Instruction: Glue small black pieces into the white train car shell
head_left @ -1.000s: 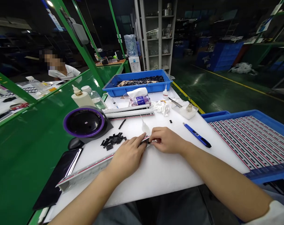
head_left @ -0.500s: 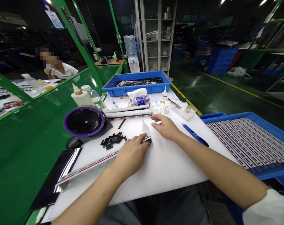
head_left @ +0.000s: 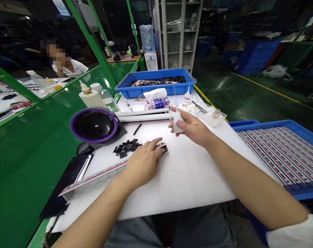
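My right hand (head_left: 191, 126) is closed around a small white squeeze bottle (head_left: 177, 124) with a long thin nozzle pointing up, lifted above the white table. My left hand (head_left: 143, 162) grips a long white channel-shaped strip (head_left: 94, 179) near its right end, fingers on the far side and thumb at the front. The strip lies slantwise on the table and has a red line and dark slots along its top. Behind my left hand is a pile of small black pieces (head_left: 125, 148). A narrow black piece (head_left: 137, 129) lies apart from the pile.
Two white strips (head_left: 146, 118) lie farther back, beside a purple-rimmed black disc (head_left: 93, 124). A blue tray (head_left: 153, 91) of black pieces stands behind a tissue pack (head_left: 158, 102). At right, a blue crate (head_left: 308, 124) holds several rows of strips. Another person (head_left: 71, 67) sits beyond the green partition.
My right hand has taken hold of the squeeze bottle and raised it off the table. My left hand stays on the strip. The whole view has shifted slightly.
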Demonstrator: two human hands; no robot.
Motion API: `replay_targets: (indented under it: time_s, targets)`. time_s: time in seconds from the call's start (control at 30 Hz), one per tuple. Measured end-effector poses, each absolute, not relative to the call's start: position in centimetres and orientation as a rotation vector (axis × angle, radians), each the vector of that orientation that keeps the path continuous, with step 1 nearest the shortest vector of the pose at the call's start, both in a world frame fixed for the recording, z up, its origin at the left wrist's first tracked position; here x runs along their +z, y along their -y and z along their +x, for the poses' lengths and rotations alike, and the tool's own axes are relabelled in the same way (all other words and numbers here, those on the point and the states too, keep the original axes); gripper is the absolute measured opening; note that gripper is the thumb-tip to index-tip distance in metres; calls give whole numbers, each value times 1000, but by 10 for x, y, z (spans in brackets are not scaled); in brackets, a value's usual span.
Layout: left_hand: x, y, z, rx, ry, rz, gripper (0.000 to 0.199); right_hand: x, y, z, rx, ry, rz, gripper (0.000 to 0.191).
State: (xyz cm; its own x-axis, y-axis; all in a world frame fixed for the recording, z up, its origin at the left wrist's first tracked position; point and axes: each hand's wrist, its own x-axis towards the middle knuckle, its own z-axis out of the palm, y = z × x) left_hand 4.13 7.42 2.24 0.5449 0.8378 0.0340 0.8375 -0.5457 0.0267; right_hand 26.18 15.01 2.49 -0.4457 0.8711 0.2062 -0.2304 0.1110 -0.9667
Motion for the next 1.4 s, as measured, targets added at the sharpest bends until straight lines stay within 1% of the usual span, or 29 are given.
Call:
replay_targets:
  time_s: [0.07,0.17,0.23,0.37,0.5,0.57,0.7,0.8,0.93,1.1,1.4]
  targets:
    - [24,-77,42,90,-1502,2726,40,33,-145,268,1541,1329,-602,56]
    - [25,-80,41,118,-1499,2719,41,41,-141,270,1571,1208,-552,36]
    - [24,-81,41,124,-1475,2738,40,44,-141,270,1572,1191,-559,32]
    - [22,-80,43,70,-1476,2774,42,46,-138,271,1509,1159,-585,34]
    - [22,-76,47,31,-1517,2771,42,42,-136,267,1462,1156,-647,30]
    - [22,-75,47,52,-1528,2762,41,38,-135,262,1399,1165,-690,35]
    - [21,-75,46,81,-1540,2753,39,28,-129,252,1069,1263,-802,49]
    - [20,-75,46,80,-1550,2741,39,20,-121,248,847,1400,-889,51]
    - [19,-74,47,35,-1558,2749,42,13,-116,246,691,1571,-926,49]
    - [18,-74,48,2,-1549,2734,41,10,-117,243,608,1665,-959,48]
    - [18,-75,49,57,-1546,2710,42,8,-116,240,591,1701,-960,48]
